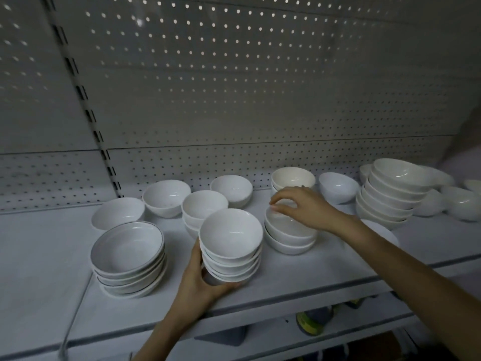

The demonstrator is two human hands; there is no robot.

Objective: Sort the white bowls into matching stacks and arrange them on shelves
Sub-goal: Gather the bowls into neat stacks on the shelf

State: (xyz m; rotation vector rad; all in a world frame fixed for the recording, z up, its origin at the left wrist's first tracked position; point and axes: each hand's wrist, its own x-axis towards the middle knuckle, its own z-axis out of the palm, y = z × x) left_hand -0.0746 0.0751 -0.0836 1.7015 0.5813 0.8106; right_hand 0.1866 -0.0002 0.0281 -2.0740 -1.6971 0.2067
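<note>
My left hand [199, 280] grips the base of a stack of several small white bowls [230, 243] near the front of the white shelf [299, 280]. My right hand [299, 204] hovers over a short stack of white bowls [286, 234] to the right, its curled fingertips pinching the top bowl's far rim. A stack of wider bowls with a dark rim line [128, 256] stands at the left. Single white bowls [166, 194] and a small stack [203, 207] sit behind. A cream bowl stack [292, 177] stands beyond my right hand.
A tall stack of large white bowls [390, 191] stands at the right, with more loose bowls [463, 204] beyond it. The pegboard back wall [234, 87] rises behind the shelf. A slotted upright [86, 105] runs at the left. Lower shelves hold coloured items [312, 321].
</note>
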